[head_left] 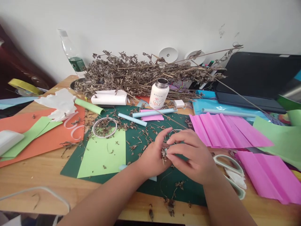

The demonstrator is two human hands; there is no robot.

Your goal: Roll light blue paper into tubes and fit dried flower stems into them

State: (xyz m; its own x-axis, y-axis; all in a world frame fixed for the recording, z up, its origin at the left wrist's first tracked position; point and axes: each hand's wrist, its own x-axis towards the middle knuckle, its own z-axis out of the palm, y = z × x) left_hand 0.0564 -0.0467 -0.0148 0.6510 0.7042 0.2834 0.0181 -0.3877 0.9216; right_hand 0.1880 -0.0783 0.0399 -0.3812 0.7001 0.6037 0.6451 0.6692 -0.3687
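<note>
My left hand is curled above a dark green sheet, with its thumb raised. A small clump of dried leaves shows at its palm, beside a bit of light blue whose kind is hard to make out. My right hand meets it from the right, its thumb and fingertips pinched at the clump. Crumbled dried leaves lie scattered over the sheet. Two light blue paper tubes lie beyond my hands. Scissors with pale handles rest right of my right hand.
Dried branches are heaped along the wall. A white open bottle stands before them. Pink crepe paper and a black laptop-like device are at right. A tape ring, light green paper and orange paper lie left.
</note>
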